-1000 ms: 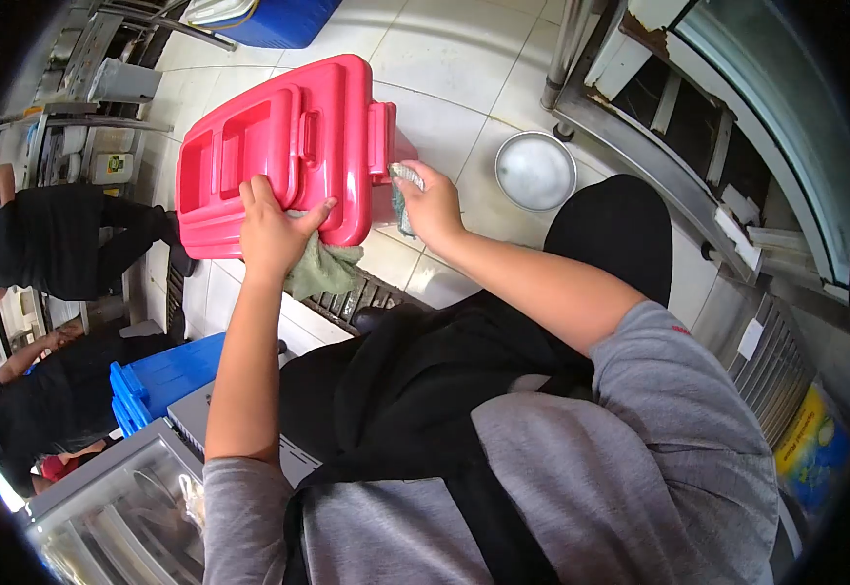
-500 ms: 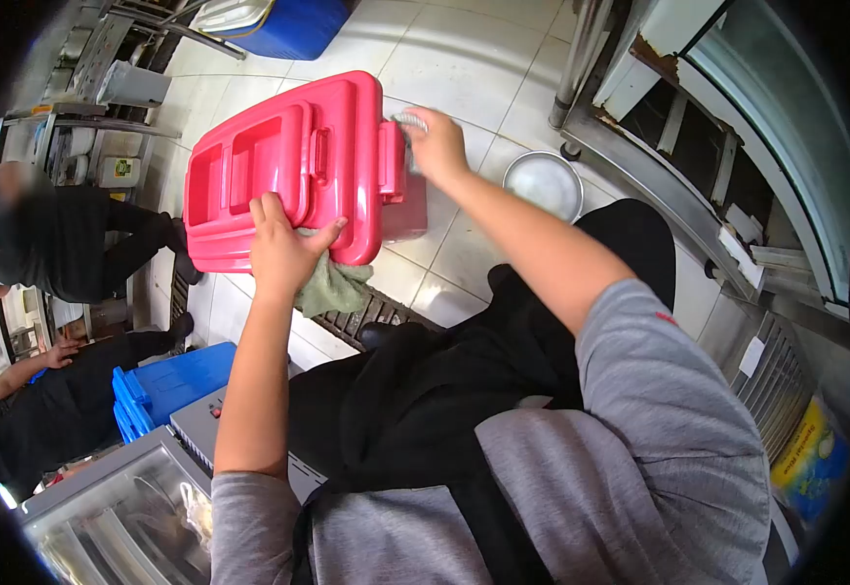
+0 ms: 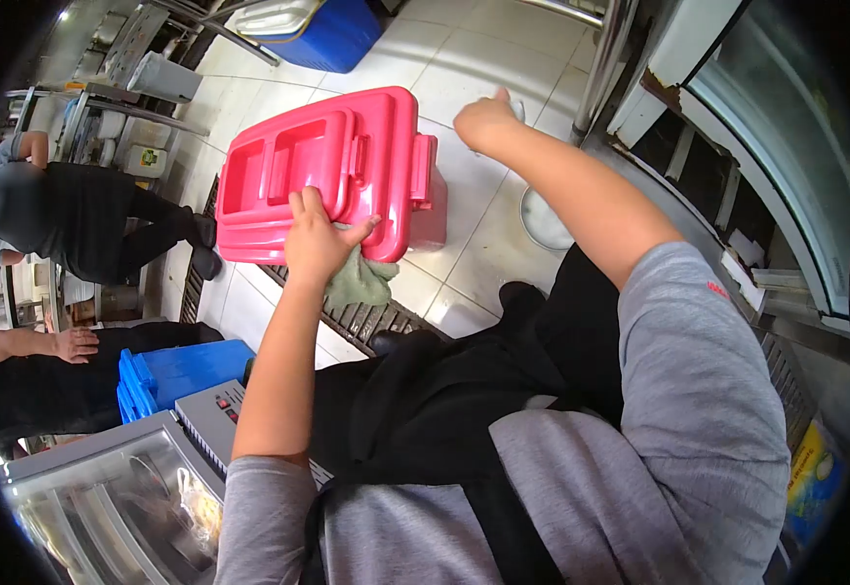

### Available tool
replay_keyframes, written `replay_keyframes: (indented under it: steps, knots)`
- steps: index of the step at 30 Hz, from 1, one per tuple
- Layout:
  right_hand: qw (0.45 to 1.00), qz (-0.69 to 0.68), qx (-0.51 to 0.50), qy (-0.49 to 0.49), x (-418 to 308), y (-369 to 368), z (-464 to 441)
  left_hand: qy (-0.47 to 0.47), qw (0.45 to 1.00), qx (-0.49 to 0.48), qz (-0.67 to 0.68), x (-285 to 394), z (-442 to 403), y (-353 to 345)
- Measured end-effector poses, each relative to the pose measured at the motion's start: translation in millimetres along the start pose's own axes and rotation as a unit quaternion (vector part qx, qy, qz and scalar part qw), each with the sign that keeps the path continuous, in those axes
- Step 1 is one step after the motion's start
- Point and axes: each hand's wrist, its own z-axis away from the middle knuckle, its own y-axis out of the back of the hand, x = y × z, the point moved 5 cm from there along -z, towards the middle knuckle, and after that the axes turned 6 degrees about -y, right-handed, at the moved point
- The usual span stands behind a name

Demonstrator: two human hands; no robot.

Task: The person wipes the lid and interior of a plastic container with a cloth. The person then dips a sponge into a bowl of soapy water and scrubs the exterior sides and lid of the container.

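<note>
A pink lidded container [image 3: 386,136] stands on the tiled floor. My left hand [image 3: 317,239] rests on the lid's near edge, fingers and thumb spread, with a green cloth [image 3: 361,281] pinned under the palm and hanging over the edge. To the right of the container, my right hand [image 3: 488,122] is off it in the air, its fingers curled round a whitish scrubber [image 3: 516,105] that is mostly hidden. A round metal bowl [image 3: 544,219] with whitish contents sits on the floor beneath my right forearm.
A blue cooler [image 3: 322,37] is at the top. Two people in dark clothes are at the left, near shelves. A blue bin [image 3: 186,370] and a clear-topped case [image 3: 122,487] stand lower left. A floor drain [image 3: 371,322] crosses the tiles. Metal framing [image 3: 608,68] stands right.
My right hand has left the container's right side and moved up and outward. My left hand stays on the lid with the cloth. The whole view has shifted, and one person's arm at the left has moved.
</note>
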Motion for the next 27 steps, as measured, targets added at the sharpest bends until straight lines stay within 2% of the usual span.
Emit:
replay_keyframes:
  steps: [2, 3, 4, 5, 6, 7, 8, 9, 10, 11, 12, 14, 16, 17, 19, 20, 22, 24, 26, 27]
  knots:
    - [0.978, -0.198, -0.005, -0.066, 20.4, -2.1, 5.0, -0.009, 1.0, 0.006, 0.008, -0.2, 0.9, -0.3]
    - [0.979, -0.192, 0.007, -0.061, 16.7, -8.1, -1.0, 0.0, 1.0, -0.003, 0.015, -0.8, 1.1, 0.0]
    - [0.927, -0.356, 0.102, -0.064, 11.0, -14.4, -10.8, 0.024, 0.999, -0.032, 0.015, 1.0, 0.8, 3.1]
    - [0.836, -0.509, 0.195, -0.058, 6.6, -18.1, -20.0, 0.011, 1.0, -0.007, 0.001, -2.2, 3.7, -1.4]
    - [0.839, -0.507, 0.195, -0.043, -4.4, -17.8, -28.9, -0.002, 0.999, 0.027, -0.019, -10.3, 3.8, -7.8]
    - [0.817, -0.534, 0.215, -0.039, -17.5, -16.5, -28.1, 0.021, 1.0, 0.004, -0.007, -12.8, 4.2, -8.2]
    - [0.784, -0.562, 0.245, -0.102, -26.6, -28.0, -29.2, 0.042, 0.999, -0.014, 0.005, -11.1, 5.0, -7.0]
    - [0.726, -0.643, 0.197, -0.145, -33.3, -42.5, -32.8, 0.047, 0.998, -0.03, 0.016, -10.9, 5.5, -7.6]
    - [0.739, -0.612, 0.222, -0.174, -42.6, -37.6, -14.0, 0.05, 0.997, -0.042, 0.029, -10.7, 5.4, -6.7]
    - [0.731, -0.579, 0.3, -0.2, -61.3, -49.8, -8.7, 0.067, 0.994, -0.067, 0.057, -11.1, 4.8, -5.7]
    - [0.691, -0.632, 0.301, -0.177, -73.3, -33.9, 20.4, 0.072, 0.995, -0.053, 0.04, -10.1, 7.9, -3.9]
    - [0.761, -0.54, 0.338, -0.122, -108.7, -24.1, 71.2, 0.066, 0.994, -0.066, 0.063, -12.5, 8.1, -4.2]
    - [0.762, -0.554, 0.332, -0.046, -134.4, -40.5, 99.4, 0.037, 0.998, -0.021, 0.04, -15.0, 7.3, -3.6]
    - [0.756, -0.58, 0.304, 0.009, -142.8, -51.8, 104.1, 0.03, 0.996, -0.044, 0.067, -12.3, 9.9, 7.1]
    - [0.875, -0.468, 0.115, 0.043, -138.6, -76.1, 105.7, 0.03, 0.996, -0.046, 0.074, -14.0, 17.2, 5.6]
    - [0.874, -0.467, 0.128, 0.03, -126.1, -71.1, 104.9, 0.032, 0.995, -0.051, 0.073, -17.1, 10.4, 5.3]
    - [0.817, -0.504, 0.242, -0.143, -85.1, -69.6, 122.1, 0.014, 0.996, -0.056, 0.071, -13.4, 14.4, 7.6]
    - [0.77, -0.543, 0.26, -0.211, -42.7, -58.2, 123.7, 0.014, 0.995, -0.061, 0.074, -18.8, 12.5, 9.1]
    - [0.678, -0.65, 0.248, -0.239, -10.3, -63.5, 111.6, 0.002, 0.993, -0.082, 0.089, -20.6, 11.1, 11.6]
    - [0.676, -0.65, 0.249, -0.245, -4.5, -71.1, 100.4, -0.016, 0.992, -0.091, 0.085, -22.3, 6.1, 10.3]
